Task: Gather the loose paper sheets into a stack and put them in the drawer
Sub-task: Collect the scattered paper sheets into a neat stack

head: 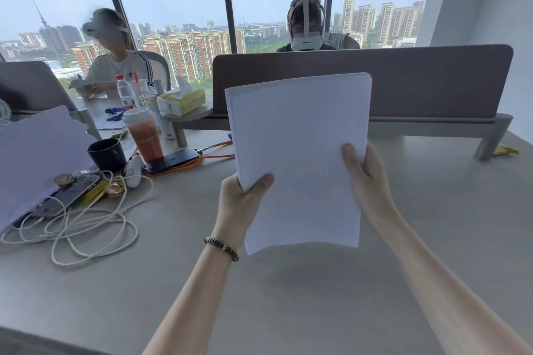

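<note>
The stack (pixel 297 153) hides the fingers of both hands behind it; only the thumbs show in front. It also covers part of the divider (pixel 432 81) and of the desk (pixel 288 311). The divider hides the person (pixel 306 24) across the desk below the head. A blurred sheet (pixel 34 158) runs off the left edge, covering part of a phone (pixel 72 192).
</note>
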